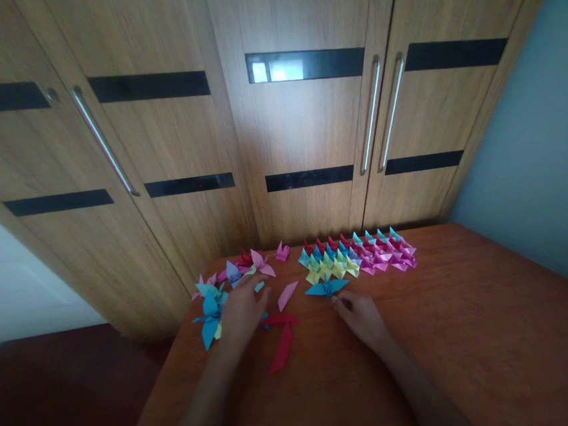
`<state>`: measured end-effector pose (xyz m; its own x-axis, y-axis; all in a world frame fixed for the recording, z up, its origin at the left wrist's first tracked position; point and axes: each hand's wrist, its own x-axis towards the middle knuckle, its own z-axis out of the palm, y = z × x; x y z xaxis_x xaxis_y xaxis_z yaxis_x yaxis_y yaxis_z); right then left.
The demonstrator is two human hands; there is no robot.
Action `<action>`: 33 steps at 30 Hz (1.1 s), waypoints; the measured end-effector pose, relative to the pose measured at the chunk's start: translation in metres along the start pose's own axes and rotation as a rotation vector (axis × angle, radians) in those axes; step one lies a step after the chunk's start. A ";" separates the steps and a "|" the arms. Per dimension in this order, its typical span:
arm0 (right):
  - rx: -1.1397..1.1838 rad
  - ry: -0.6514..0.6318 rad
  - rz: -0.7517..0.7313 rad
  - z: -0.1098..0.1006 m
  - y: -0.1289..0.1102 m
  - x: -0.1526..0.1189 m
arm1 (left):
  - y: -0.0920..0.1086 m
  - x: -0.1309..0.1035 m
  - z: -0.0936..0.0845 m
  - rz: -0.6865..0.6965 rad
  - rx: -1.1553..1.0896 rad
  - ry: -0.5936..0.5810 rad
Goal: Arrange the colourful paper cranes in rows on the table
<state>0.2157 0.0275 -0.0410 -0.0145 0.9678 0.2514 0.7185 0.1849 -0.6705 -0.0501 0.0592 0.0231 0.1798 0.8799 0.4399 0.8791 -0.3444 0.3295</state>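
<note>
My right hand (361,316) has its thumb and index finger pinched at the near edge of a blue folded paper piece (327,288), whose two wings spread sideways. My left hand (244,307) reaches over the loose folded papers at the left, fingers apart, beside a small light-blue piece (259,286). Nothing shows held in it, though its palm side is hidden. Red strips (283,347) and a pink strip (287,296) lie between the hands. Just beyond the blue piece stand rows of folded shapes (343,257) in red, blue, yellow, purple and pink.
Blue winged papers (211,317) and pink ones (261,263) lie on the left of the brown table (476,328). A single pink shape (282,252) stands at the back edge. Wooden wardrobe doors (305,124) rise directly behind the table, and a pale wall (535,168) is at the right.
</note>
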 end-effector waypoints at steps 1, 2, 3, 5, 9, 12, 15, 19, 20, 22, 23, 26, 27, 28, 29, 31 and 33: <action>0.004 -0.023 -0.028 0.002 -0.003 -0.001 | -0.011 -0.004 -0.009 -0.018 0.032 0.023; -0.001 -0.043 -0.048 0.004 -0.006 -0.002 | -0.023 -0.009 -0.018 -0.051 0.062 0.047; -0.011 -0.057 -0.062 0.006 -0.007 -0.003 | -0.034 -0.014 -0.026 -0.077 0.090 0.063; -0.038 -0.067 -0.074 0.007 -0.009 -0.005 | -0.054 -0.023 -0.041 -0.159 0.132 0.107; -0.067 -0.068 -0.071 0.007 -0.009 -0.005 | -0.080 -0.031 -0.057 -0.309 0.208 0.103; -0.073 -0.076 -0.063 0.007 -0.008 -0.004 | -0.086 -0.021 -0.057 -0.260 0.261 0.080; -0.073 -0.072 -0.070 0.008 -0.007 -0.004 | -0.082 -0.003 -0.052 -0.159 0.336 0.019; -0.062 -0.073 -0.083 0.010 -0.005 -0.004 | -0.070 0.022 -0.041 -0.127 0.454 -0.160; -0.062 -0.073 -0.084 0.010 -0.004 -0.004 | -0.068 0.027 -0.038 -0.132 0.474 -0.197; -0.064 -0.074 -0.082 0.010 -0.004 -0.004 | -0.066 0.035 -0.033 -0.152 0.496 -0.239; -0.065 -0.073 -0.082 0.010 -0.004 -0.004 | -0.066 0.038 -0.031 -0.159 0.500 -0.247; -0.074 -0.080 -0.079 0.009 -0.005 -0.004 | -0.066 0.043 -0.027 -0.180 0.515 -0.246; -0.078 -0.081 -0.077 0.008 -0.005 -0.004 | -0.065 0.044 -0.027 -0.182 0.519 -0.241; -0.080 -0.083 -0.076 0.008 -0.006 -0.004 | -0.064 0.043 -0.027 -0.182 0.521 -0.236; -0.081 -0.085 -0.078 0.008 -0.006 -0.005 | -0.063 0.043 -0.028 -0.178 0.520 -0.229; -0.076 -0.080 -0.086 0.008 -0.006 -0.005 | -0.059 0.042 -0.031 -0.164 0.515 -0.213; -0.064 -0.079 -0.093 0.008 -0.006 -0.005 | -0.052 0.040 -0.036 -0.150 0.509 -0.188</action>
<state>0.2060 0.0229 -0.0445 -0.1359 0.9578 0.2532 0.7540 0.2658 -0.6007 -0.1046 0.1010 0.0535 0.0704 0.9663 0.2477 0.9949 -0.0499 -0.0882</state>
